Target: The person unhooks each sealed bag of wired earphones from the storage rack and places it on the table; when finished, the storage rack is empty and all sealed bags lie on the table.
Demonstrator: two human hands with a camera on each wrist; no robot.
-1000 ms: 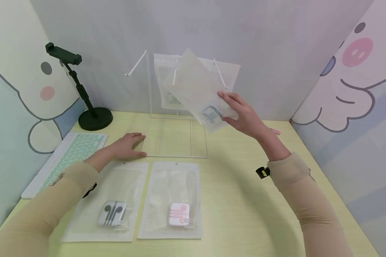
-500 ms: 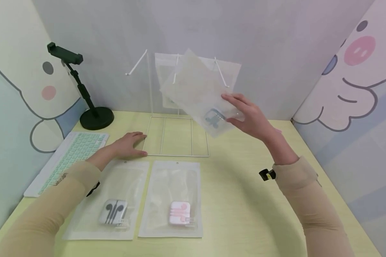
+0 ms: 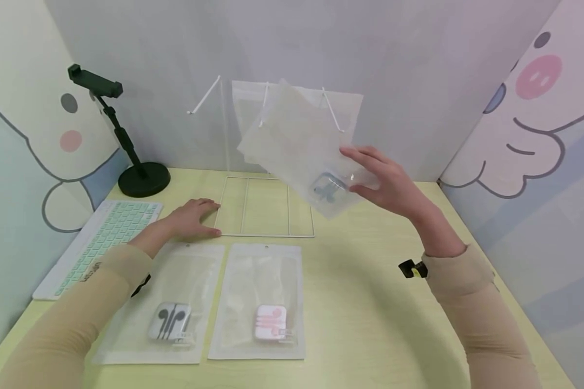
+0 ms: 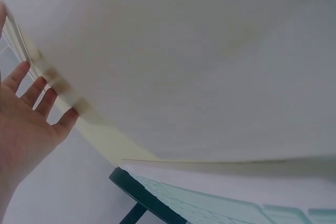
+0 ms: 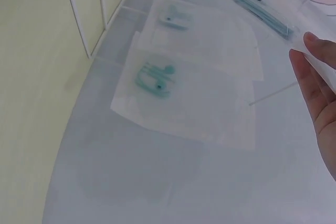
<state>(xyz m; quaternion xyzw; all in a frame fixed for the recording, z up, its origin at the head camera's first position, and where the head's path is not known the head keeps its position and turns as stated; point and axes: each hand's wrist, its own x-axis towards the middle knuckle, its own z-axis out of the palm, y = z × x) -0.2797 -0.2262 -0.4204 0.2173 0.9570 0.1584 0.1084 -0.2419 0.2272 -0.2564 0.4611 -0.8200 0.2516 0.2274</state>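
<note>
My right hand [image 3: 386,181] pinches the edge of a translucent zip bag with blue earphones [image 3: 292,135] between thumb and fingers. Tilted, the bag overlaps the white wire display rack [image 3: 267,236]; whether it hangs from a hook is unclear. Behind it, clear bags with green earphones [image 5: 157,82] hang on the rack, plainest in the right wrist view. My left hand [image 3: 190,220] rests on the table, fingers spread and fingertips at the left edge of the rack's base. Below lie a bag with black earphones [image 3: 170,321] and a bag with pink earphones [image 3: 271,323], side by side.
A white keyboard with mint keys [image 3: 108,243] lies at the left, partly behind the left forearm. A black phone stand [image 3: 143,179] stands at the back left. The rack's left hook [image 3: 204,95] juts forward with no bag on it. Printed walls enclose the table.
My right hand has moved right and slightly down, drawing the lower corner of the blue-earphone bag along. The left hand stays at the rack's base.
</note>
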